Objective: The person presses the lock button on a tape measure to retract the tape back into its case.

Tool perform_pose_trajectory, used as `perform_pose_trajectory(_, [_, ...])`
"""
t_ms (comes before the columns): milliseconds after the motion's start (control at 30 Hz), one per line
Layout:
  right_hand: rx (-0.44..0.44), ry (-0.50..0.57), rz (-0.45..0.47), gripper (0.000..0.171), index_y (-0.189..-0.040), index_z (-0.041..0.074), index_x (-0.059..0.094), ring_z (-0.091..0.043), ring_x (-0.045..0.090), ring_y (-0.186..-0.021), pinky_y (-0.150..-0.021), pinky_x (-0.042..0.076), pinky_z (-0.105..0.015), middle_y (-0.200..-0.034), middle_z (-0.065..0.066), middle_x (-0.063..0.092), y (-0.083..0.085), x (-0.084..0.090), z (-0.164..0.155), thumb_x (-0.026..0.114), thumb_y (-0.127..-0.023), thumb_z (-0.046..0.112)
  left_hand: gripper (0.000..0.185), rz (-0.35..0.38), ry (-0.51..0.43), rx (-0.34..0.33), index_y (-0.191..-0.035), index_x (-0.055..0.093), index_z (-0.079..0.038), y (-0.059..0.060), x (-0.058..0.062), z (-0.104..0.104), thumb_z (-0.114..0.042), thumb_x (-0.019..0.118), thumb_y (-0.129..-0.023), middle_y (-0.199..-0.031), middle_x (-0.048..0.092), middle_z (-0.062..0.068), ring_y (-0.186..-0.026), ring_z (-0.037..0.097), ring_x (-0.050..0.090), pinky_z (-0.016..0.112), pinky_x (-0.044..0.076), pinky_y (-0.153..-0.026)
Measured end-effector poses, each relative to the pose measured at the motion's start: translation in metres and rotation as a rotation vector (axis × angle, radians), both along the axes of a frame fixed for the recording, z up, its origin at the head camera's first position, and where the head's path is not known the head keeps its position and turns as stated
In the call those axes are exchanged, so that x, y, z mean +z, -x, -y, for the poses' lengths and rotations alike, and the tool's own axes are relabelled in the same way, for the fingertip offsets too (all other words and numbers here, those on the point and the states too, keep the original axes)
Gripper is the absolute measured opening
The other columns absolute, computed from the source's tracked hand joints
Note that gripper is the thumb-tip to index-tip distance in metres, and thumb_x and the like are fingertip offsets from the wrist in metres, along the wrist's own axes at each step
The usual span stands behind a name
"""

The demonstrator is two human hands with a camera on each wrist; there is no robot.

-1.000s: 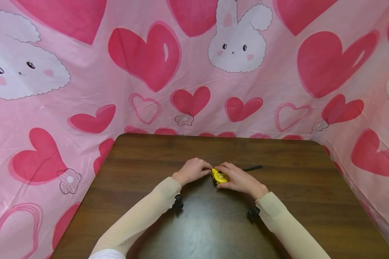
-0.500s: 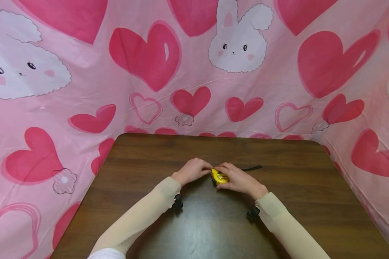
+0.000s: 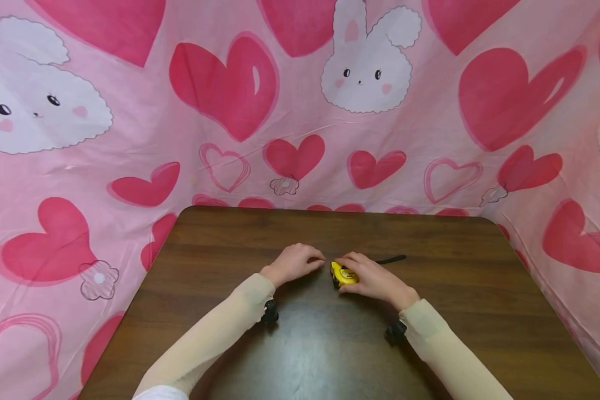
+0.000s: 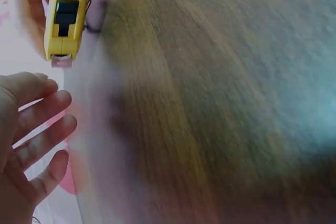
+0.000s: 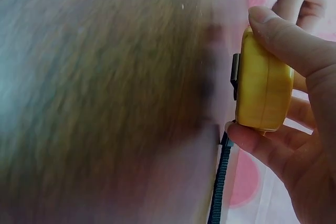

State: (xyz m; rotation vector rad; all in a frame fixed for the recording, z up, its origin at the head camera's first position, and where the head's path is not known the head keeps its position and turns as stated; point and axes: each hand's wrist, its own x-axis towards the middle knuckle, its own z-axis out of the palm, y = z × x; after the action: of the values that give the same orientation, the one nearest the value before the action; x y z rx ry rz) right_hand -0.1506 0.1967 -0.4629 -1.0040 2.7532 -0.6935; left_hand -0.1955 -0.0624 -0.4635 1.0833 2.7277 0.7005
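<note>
A yellow tape measure (image 3: 346,274) with a black wrist strap (image 3: 391,259) is in my right hand (image 3: 375,279), thumb and fingers around its case. In the right wrist view the case (image 5: 265,85) stands on edge in the grip, with a metal clip (image 5: 235,76) on its side. The left wrist view shows its black lock button (image 4: 66,17) and the small metal hook (image 4: 61,61) at the case mouth, with no blade drawn out. My left hand (image 3: 295,263) is just left of the tape measure, apart from it, fingers loosely bent and holding nothing.
Both hands are over a dark brown wooden table (image 3: 300,339). A pink cloth (image 3: 300,122) with hearts and rabbits hangs behind and at the sides. Small black cameras sit under the wrists, the left one (image 3: 270,312) and the right one (image 3: 395,331).
My left fingertips, earlier at the tape measure's front end, have come away to the left. The right hand has shifted slightly right with the tape measure, leaving a gap between them.
</note>
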Motion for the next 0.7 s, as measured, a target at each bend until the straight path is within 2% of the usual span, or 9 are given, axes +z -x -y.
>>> perform_pose_trajectory(333, [-0.051,0.004,-0.024,0.068,-0.145,0.011,0.059,-0.022,0.058,-0.118,-0.105,0.052,-0.047,-0.136,-0.007,0.059,-0.006,0.001,-0.022,0.084,-0.089,0.039,0.016,-0.102,0.012,0.045,-0.109,0.079,-0.017,-0.011,-0.002,0.022,-0.026,0.069,-0.102,-0.102,0.076,-0.003,-0.093,0.015,0.069,0.037,0.058,-0.086])
perform_pose_trajectory(700, [-0.119,0.005,-0.023,0.068,-0.145,0.010,0.060,-0.022,0.059,-0.115,-0.104,0.052,-0.049,-0.135,-0.007,0.060,-0.012,0.000,-0.052,0.085,-0.088,0.039,0.016,-0.133,-0.020,0.114,-0.111,0.078,-0.014,-0.026,0.003,0.053,-0.025,0.073,-0.099,-0.102,0.075,-0.001,-0.092,0.017,0.068,0.040,0.058,-0.083])
